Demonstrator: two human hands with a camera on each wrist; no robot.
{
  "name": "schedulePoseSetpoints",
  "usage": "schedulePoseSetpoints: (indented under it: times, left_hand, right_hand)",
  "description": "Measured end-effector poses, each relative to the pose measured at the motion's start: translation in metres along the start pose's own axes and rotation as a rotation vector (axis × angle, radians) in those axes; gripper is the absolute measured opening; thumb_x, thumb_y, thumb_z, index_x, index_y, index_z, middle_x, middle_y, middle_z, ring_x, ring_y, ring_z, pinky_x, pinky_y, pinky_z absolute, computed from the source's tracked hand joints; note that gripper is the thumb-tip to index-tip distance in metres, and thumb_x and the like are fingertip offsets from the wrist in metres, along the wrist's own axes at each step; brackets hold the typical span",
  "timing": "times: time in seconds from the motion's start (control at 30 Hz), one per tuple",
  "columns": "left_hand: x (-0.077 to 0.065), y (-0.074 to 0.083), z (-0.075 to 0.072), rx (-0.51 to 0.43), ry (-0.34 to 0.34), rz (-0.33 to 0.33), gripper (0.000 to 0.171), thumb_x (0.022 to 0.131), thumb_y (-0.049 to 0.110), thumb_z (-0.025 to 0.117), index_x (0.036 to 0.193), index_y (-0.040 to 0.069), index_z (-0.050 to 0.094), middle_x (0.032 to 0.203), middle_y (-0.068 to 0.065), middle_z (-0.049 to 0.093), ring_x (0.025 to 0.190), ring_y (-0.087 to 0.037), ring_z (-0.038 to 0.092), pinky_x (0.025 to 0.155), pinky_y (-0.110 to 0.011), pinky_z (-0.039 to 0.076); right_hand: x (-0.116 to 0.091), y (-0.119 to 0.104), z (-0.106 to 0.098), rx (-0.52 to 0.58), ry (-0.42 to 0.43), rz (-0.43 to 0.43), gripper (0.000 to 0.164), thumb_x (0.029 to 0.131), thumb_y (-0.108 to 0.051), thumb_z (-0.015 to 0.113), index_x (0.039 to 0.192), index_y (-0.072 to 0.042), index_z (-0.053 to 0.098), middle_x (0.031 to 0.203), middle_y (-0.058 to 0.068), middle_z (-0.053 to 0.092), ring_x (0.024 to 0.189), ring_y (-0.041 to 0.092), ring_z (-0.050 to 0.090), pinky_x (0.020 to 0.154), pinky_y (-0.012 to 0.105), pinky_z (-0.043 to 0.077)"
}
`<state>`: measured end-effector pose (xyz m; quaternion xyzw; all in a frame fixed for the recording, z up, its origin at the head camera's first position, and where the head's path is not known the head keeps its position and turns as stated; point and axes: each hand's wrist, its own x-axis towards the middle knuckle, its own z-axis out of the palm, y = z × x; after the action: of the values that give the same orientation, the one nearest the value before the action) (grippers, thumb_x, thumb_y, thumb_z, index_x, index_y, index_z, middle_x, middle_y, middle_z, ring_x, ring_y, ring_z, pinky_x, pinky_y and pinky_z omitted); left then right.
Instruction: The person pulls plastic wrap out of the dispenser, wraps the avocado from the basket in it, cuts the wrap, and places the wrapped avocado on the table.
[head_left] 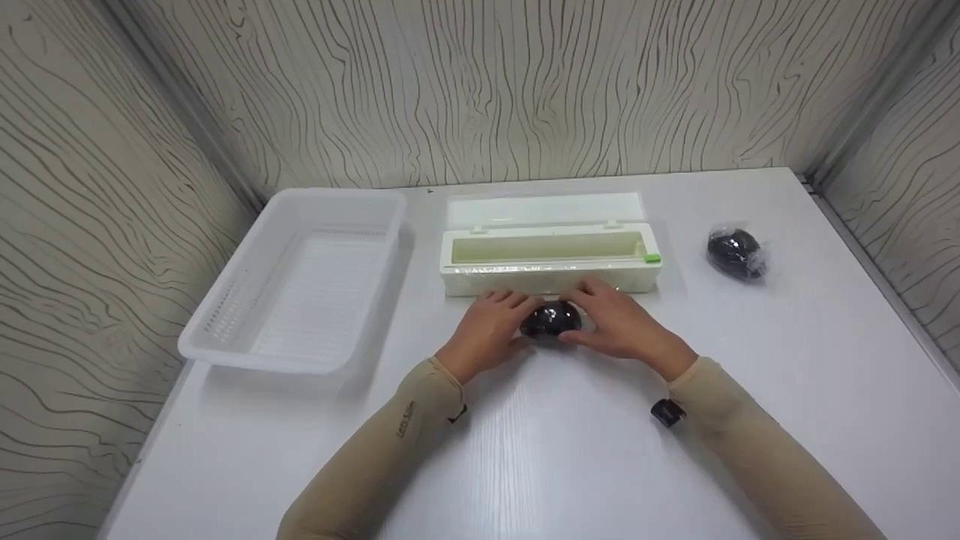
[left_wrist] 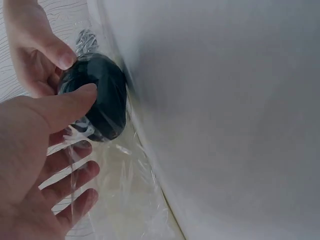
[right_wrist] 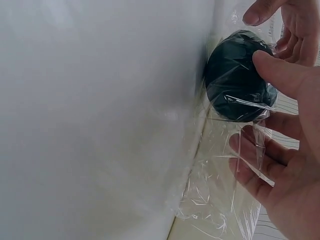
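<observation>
A dark, glossy, rounded object sits on the table just in front of a white cling film dispenser, clear film around it. From one side my left hand holds it. In the left wrist view, the left thumb lies on its dark surface and the other fingers spread behind the film. My right hand grips the opposite side, its thumb pressed on the object in the right wrist view. The object's underside is hidden.
The dispenser's lid is raised, and a green slider sits at its right end. To the left stands a white plastic basket. A second dark object wrapped in film lies at the right on the white table.
</observation>
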<state>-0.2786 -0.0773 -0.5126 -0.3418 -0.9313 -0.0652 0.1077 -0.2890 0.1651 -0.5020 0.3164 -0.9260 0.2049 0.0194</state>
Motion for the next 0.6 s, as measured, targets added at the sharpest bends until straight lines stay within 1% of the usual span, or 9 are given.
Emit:
schedulePoseSetpoints:
  times: [0.17,0.3,0.4,0.5,0.6]
  left_hand:
    - [0.0024,0.0036,0.0037,0.019,0.025,0.002,0.055,0.089,0.035,0.082,0.137,0.017,0.061,0.124,-0.001,0.070,0.119,-0.021,0.065,0.104,-0.039,0.051]
    - [0.0032,0.0034,0.0040,0.021,0.043,-0.003,0.053,0.089,0.033,0.083,0.134,0.016,0.062,0.120,-0.002,0.072,0.115,-0.022,0.066,0.102,-0.038,0.052]
    - [0.0039,0.0016,0.0032,0.015,0.045,0.002,0.052,0.089,0.031,0.083,0.134,0.015,0.063,0.120,-0.003,0.072,0.116,-0.022,0.067,0.103,-0.038,0.052]
    - [0.0050,-0.0005,0.0029,-0.015,0.038,0.008,0.052,0.089,0.031,0.082,0.134,0.015,0.063,0.122,-0.004,0.072,0.117,-0.023,0.067,0.105,-0.038,0.051]
    - [0.0060,-0.0015,0.0027,-0.068,0.019,0.006,0.050,0.091,0.030,0.080,0.135,0.014,0.063,0.123,-0.005,0.072,0.118,-0.023,0.066,0.107,-0.038,0.051]
  right_hand:
    - [0.0018,-0.0009,-0.0001,-0.017,0.009,-0.012,0.057,0.085,-0.032,0.086,0.132,-0.007,0.066,0.116,0.012,0.060,0.098,0.024,0.056,0.083,0.043,0.051]
    - [0.0023,-0.0012,0.0009,-0.048,0.017,-0.027,0.059,0.083,-0.034,0.087,0.131,-0.008,0.066,0.116,0.010,0.064,0.104,0.027,0.062,0.089,0.046,0.054]
    - [0.0019,-0.0010,0.0017,-0.051,0.030,-0.032,0.065,0.078,-0.032,0.092,0.132,-0.010,0.064,0.119,0.009,0.065,0.109,0.029,0.065,0.094,0.048,0.055]
    - [0.0017,-0.0012,0.0025,-0.045,0.036,-0.028,0.069,0.072,-0.029,0.096,0.130,-0.010,0.064,0.119,0.009,0.065,0.108,0.030,0.066,0.095,0.049,0.056]
    - [0.0020,-0.0021,0.0022,-0.036,0.034,-0.010,0.068,0.071,-0.027,0.096,0.130,-0.010,0.064,0.117,0.009,0.066,0.105,0.030,0.066,0.093,0.049,0.056]
